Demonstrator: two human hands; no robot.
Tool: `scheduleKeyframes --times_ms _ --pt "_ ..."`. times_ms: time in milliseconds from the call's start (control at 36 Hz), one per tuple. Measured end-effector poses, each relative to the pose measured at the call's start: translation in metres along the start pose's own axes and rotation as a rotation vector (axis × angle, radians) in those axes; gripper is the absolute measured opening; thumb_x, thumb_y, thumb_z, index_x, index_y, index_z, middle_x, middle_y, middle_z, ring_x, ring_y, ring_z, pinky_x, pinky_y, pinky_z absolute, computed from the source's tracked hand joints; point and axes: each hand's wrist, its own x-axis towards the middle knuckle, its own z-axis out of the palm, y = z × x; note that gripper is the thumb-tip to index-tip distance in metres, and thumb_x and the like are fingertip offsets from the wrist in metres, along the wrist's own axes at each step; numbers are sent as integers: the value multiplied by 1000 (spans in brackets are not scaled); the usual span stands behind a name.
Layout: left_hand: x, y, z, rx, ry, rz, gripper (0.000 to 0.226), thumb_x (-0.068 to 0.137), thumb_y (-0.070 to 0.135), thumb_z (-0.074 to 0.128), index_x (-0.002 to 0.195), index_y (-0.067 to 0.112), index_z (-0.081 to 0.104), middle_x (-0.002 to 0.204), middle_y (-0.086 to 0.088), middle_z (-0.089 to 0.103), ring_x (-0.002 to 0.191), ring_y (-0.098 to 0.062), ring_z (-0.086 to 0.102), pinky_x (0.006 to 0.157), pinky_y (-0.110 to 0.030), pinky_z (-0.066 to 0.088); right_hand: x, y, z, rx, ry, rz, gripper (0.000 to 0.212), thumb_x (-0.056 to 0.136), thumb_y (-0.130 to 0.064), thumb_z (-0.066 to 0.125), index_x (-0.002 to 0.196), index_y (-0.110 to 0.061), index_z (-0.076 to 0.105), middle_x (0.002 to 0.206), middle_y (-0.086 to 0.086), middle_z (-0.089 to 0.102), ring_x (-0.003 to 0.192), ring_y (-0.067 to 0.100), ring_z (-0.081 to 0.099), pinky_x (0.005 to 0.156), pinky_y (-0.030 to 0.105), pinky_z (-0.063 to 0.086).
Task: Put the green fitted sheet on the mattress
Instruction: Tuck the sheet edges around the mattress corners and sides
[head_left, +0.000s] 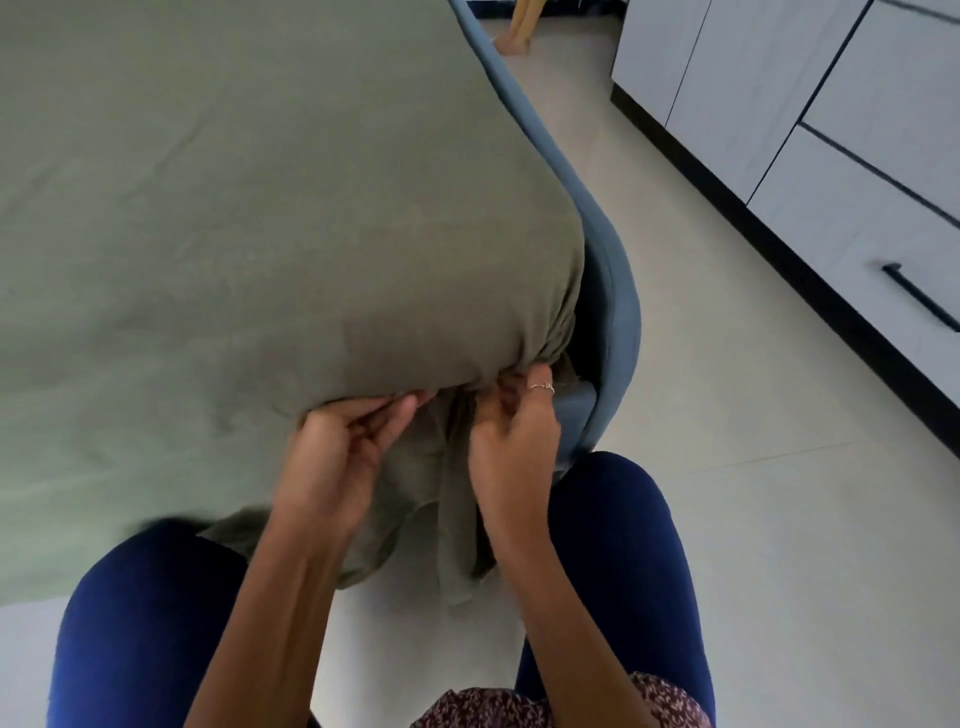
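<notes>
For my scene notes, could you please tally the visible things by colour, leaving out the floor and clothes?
Green: 1, the sheet
Blue: 1, the bed frame
White: 1, the cabinet
Silver: 1, the ring on the right hand
Total: 4

Mattress: wholly covered by the green fitted sheet (234, 208), which runs off the top and left edges of the frame; its loose hem at lower centre drops behind the forearms. Left hand (337, 447) and right hand (511, 431): fingertips buried in gathered cloth under the corner, so the grip itself cannot be made out. Blue bed frame (618, 306): underside hidden; wooden leg (519, 26) and drawer handle (919, 304) are cut by the top and right edges.
</notes>
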Motion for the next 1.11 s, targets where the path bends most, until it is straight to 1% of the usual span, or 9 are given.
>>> scheduleKeyframes --times_ms 111,222,306,389,528,694,861,1000,1111 --pt "-2 8 2 57 -36 4 25 87 -13 38 91 -4 61 77 -12 73 75 -24 73 62 -19 56 -1 -10 20 605 -252 252 41 88 -1 50 123 -23 50 118 -5 63 113 12 57 100 30 43" --pt "0 5 -7 55 -46 -50 23 88 -12 41 96 -6 61 81 -15 73 76 -21 73 61 -19 56 12 -16 31 1085 -324 542 47 78 26 31 108 -4 50 93 12 61 90 21 57 78 25 50" --pt "-1 -5 -14 80 -40 -128 21 89 -9 43 96 -6 62 82 -15 73 74 -19 73 61 -20 57 14 -13 27 1163 -339 598 52 75 28 29 113 4 54 105 17 63 95 23 60 85 28 53" --pt "1 -14 -16 53 -3 -161 21 90 -8 42 91 -3 63 76 -12 73 69 -16 72 61 -21 57 15 -13 21 1076 -349 662 51 77 28 27 122 16 48 118 24 58 101 26 59 88 29 52" --pt "-1 -20 -26 158 -17 -237 22 94 0 43 93 1 65 82 -11 74 73 -15 72 65 -24 59 7 -16 0 1033 -312 713 35 83 20 30 86 -6 54 76 9 61 80 21 56 80 32 47" --pt "-8 -34 -56 648 18 -346 28 95 32 53 89 8 67 84 -5 74 83 -17 69 73 -31 52 -36 16 -25 477 -126 431 34 91 3 54 117 -19 51 122 10 59 107 15 62 94 28 49" --pt "-7 -67 -74 615 51 -509 89 59 70 65 129 17 50 128 -4 56 115 -25 54 78 -40 53 -48 55 -9 -55 -321 535 129 58 -36 90 151 -22 1 153 1 19 136 20 32 112 37 34" --pt "3 -71 -64 236 125 -421 63 72 42 66 122 6 57 110 -15 69 99 -29 65 79 -40 53 -36 56 2 206 -360 592 63 78 -20 78 124 -27 35 113 -15 53 94 -2 52 75 3 44" --pt "-4 -78 -62 65 149 -318 33 87 25 62 115 7 62 104 -12 72 93 -23 70 72 -32 58 -38 58 4 245 -249 481 22 91 -15 63 111 -21 56 104 2 66 96 16 64 69 17 53"
